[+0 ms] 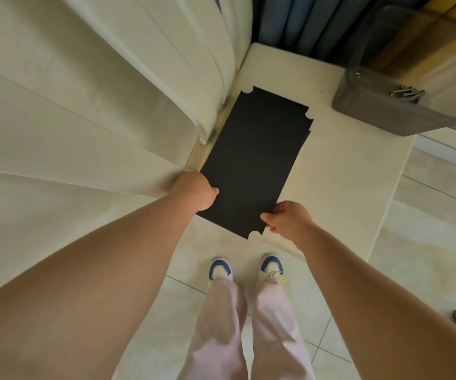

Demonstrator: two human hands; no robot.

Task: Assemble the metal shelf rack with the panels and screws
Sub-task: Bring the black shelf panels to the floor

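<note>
Standing person, looking straight down. Black panel (251, 160) lies flat on the cream worktop (339, 171), hard along its left edge beside the white cabinet doors (98, 105). A second black edge shows under the panel's right side near the far end, so probably a stack of panels; count cannot be told.

Panel's long axis runs away from the person, near end overhanging the worktop's near edge, notched corners showing.

Left hand (198, 191) grips the near-left edge, fingers curled round it, thumb on top. Right hand (287, 219) pinches the near-right corner by the notch, fingertips on the upper face. Both hands sit at the near short end, about equally close; the whole length of the panel lies ahead of them.

Screws (407, 92) lie in a clear plastic bin (402, 116) at the worktop's far right corner, well apart from the panel.

Judgement: early stage, panel being taken up; no frame or uprights in view.
</note>
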